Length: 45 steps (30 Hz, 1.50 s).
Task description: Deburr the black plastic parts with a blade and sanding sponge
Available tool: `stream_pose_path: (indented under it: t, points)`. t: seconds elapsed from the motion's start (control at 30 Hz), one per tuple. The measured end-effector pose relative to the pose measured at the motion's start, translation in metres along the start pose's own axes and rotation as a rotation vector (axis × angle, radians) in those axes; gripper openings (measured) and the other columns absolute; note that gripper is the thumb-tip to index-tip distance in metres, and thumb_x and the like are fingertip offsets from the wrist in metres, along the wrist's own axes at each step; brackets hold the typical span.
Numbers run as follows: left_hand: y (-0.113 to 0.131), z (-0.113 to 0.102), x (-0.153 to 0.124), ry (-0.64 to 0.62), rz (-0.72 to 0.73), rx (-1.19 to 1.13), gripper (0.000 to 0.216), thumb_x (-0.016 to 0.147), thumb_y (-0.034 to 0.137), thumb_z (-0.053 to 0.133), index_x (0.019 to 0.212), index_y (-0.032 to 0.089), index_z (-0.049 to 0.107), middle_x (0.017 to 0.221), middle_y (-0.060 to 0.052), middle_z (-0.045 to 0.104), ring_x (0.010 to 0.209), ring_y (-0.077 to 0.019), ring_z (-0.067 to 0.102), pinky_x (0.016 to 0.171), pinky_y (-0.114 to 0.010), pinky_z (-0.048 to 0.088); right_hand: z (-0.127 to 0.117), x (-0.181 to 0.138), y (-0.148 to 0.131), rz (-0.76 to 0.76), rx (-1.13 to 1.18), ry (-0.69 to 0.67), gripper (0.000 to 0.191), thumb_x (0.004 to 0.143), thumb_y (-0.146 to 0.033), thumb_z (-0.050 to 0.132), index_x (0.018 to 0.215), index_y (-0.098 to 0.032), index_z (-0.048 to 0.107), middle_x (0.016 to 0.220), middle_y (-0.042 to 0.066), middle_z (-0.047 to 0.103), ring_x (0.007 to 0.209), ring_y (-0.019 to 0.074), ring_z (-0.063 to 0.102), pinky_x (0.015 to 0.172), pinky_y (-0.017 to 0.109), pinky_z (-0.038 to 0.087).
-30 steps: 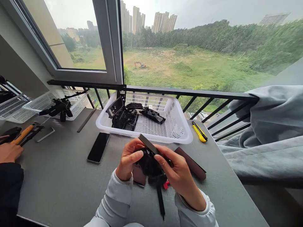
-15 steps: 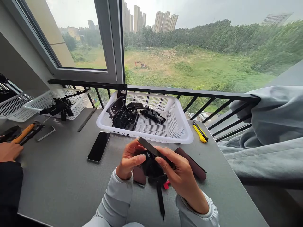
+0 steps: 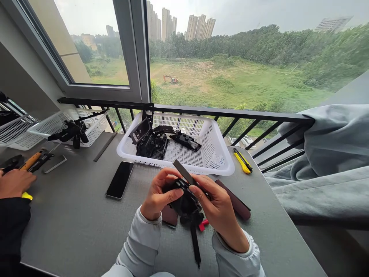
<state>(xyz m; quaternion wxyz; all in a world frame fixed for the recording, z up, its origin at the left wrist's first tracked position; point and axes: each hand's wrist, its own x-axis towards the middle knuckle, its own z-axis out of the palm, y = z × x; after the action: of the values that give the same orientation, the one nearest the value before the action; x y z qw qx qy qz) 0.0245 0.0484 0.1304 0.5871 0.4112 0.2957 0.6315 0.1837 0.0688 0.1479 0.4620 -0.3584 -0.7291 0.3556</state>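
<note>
My left hand (image 3: 161,196) is closed round a black moulded plastic part (image 3: 183,204), thumb on its near top edge. Between the thumb and fingers of my right hand (image 3: 220,209) is a flat dark grey strip (image 3: 183,172), tilted, its far end up to the left. The strip lies over the upper right edge of the black part; whether they touch I cannot tell. Below my hands are a thin black piece (image 3: 195,242), a small red piece (image 3: 201,225) and a brown flat piece (image 3: 169,217), partly covered. A longer dark brown piece (image 3: 236,202) lies beside my right hand.
Beyond my hands a white plastic basket (image 3: 175,163) holds several black parts. A phone (image 3: 119,180) lies left of it, a yellow utility knife (image 3: 243,161) right. At the far left, a co-worker's hand (image 3: 17,182) is at an orange-handled tool (image 3: 31,161). Black railing (image 3: 230,112) borders the table.
The strip in my right hand has turned steeper, its far end now higher and further right. The black part has tilted slightly. The co-worker's hand has moved right, and something yellow shows beneath it.
</note>
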Motion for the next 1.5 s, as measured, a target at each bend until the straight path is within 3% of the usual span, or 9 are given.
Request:
stream_pose_path:
  t: [0.17,0.37,0.63,0.87,1.07,1.23,1.37,1.5]
  points:
    - [0.001,0.003,0.005,0.205,0.059,0.092,0.025,0.074,0.028,0.075,0.099,0.023,0.072,0.077,0.002,0.065,0.066,-0.0093,0.055,0.061,-0.018,0.045,-0.004,-0.003,0.006,0.034,-0.078,0.232,0.021,0.090,-0.029,0.060,0.108,-0.025,0.070,0.097,0.004,0.075,0.085,0.0218,0.070,0.080,0.035,0.057]
    - [-0.008,0.004,0.009,0.363,0.125,0.276,0.029,0.080,0.029,0.070,0.107,0.022,0.069,0.078,0.000,0.063,0.067,-0.0104,0.056,0.064,-0.020,0.046,-0.014,-0.005,0.003,0.008,-0.191,0.147,0.025,0.090,-0.030,0.059,0.111,-0.024,0.070,0.098,0.006,0.075,0.085,0.0229,0.071,0.075,0.034,0.058]
    - [-0.012,0.006,0.009,0.334,0.199,0.336,0.032,0.081,0.026,0.067,0.113,0.022,0.065,0.085,-0.002,0.069,0.072,-0.0124,0.063,0.064,-0.020,0.051,-0.013,-0.008,0.004,-0.033,-0.326,-0.014,0.028,0.092,-0.028,0.056,0.116,-0.023,0.069,0.089,0.007,0.074,0.076,0.0209,0.071,0.066,0.030,0.058]
    - [-0.013,0.005,0.009,0.343,0.191,0.355,0.028,0.082,0.025,0.066,0.110,0.023,0.066,0.084,-0.001,0.069,0.069,-0.0113,0.061,0.061,-0.019,0.049,-0.016,-0.007,0.005,-0.024,-0.386,0.068,0.028,0.092,-0.028,0.055,0.115,-0.021,0.070,0.084,0.006,0.072,0.069,0.0190,0.069,0.057,0.027,0.054]
    - [-0.013,0.004,0.009,0.317,0.171,0.321,0.028,0.083,0.027,0.065,0.111,0.022,0.066,0.084,-0.002,0.068,0.071,-0.0123,0.062,0.063,-0.020,0.050,-0.017,-0.006,0.002,-0.025,-0.294,-0.028,0.027,0.091,-0.029,0.057,0.114,-0.022,0.070,0.084,0.006,0.073,0.069,0.0188,0.069,0.059,0.027,0.056]
    - [-0.011,0.005,0.011,0.353,0.161,0.295,0.027,0.080,0.032,0.070,0.104,0.021,0.067,0.081,-0.001,0.067,0.066,-0.0114,0.059,0.060,-0.020,0.049,-0.018,-0.004,0.003,0.009,-0.287,0.052,0.026,0.091,-0.031,0.057,0.111,-0.023,0.072,0.089,0.006,0.075,0.076,0.0209,0.071,0.067,0.030,0.058]
    - [-0.010,0.005,0.013,0.392,0.133,0.267,0.024,0.075,0.038,0.075,0.087,0.020,0.066,0.060,0.005,0.054,0.050,-0.0067,0.045,0.047,-0.017,0.036,-0.021,-0.002,0.005,0.016,-0.217,0.112,0.026,0.089,-0.032,0.059,0.111,-0.024,0.072,0.101,0.006,0.076,0.090,0.0236,0.071,0.077,0.033,0.058]
    - [-0.007,0.003,0.012,0.332,0.078,0.186,0.028,0.073,0.043,0.076,0.077,0.018,0.063,0.057,0.006,0.049,0.049,-0.0059,0.039,0.046,-0.017,0.031,-0.021,-0.002,0.008,0.016,-0.186,0.133,0.025,0.089,-0.030,0.060,0.110,-0.024,0.072,0.101,0.006,0.075,0.090,0.0226,0.070,0.079,0.033,0.057]
